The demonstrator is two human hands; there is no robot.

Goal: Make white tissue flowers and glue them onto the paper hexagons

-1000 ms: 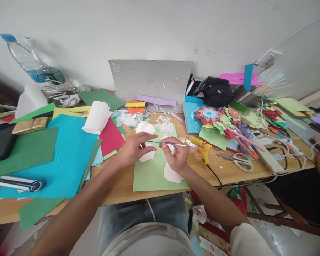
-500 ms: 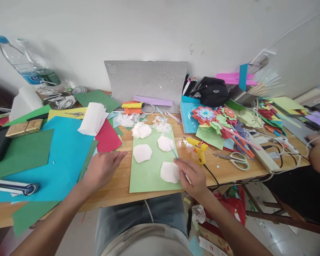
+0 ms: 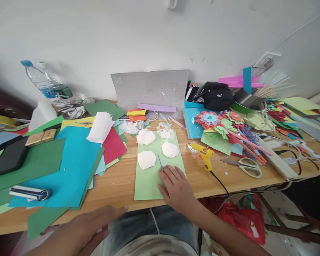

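Note:
A light green sheet (image 3: pixel 149 185) lies on the wooden table, bearing white paper shapes such as the left one (image 3: pixel 147 160) and the right one (image 3: pixel 170 150). My right hand (image 3: pixel 176 185) rests palm down on the sheet's lower right part, its fingers spread and hiding what is beneath. A thin blue stick (image 3: pixel 160 161) pokes out at its fingertips; whether the hand grips it is unclear. Over the table's front edge, my left hand (image 3: pixel 96 225) hovers empty with fingers stretched out, touching nothing.
Right of the sheet lie a yellow glue gun (image 3: pixel 204 153) and scissors (image 3: pixel 246 166). Paper flowers (image 3: pixel 210 120) sit behind them. Blue paper (image 3: pixel 69 160), a white roll (image 3: pixel 100 127) and a stapler (image 3: pixel 30 192) are at left. A grey board (image 3: pixel 150 89) leans on the wall.
My left hand has moved down toward the front edge and opened out. My right hand has flattened onto the sheet over the lower right white shape. The view has shifted.

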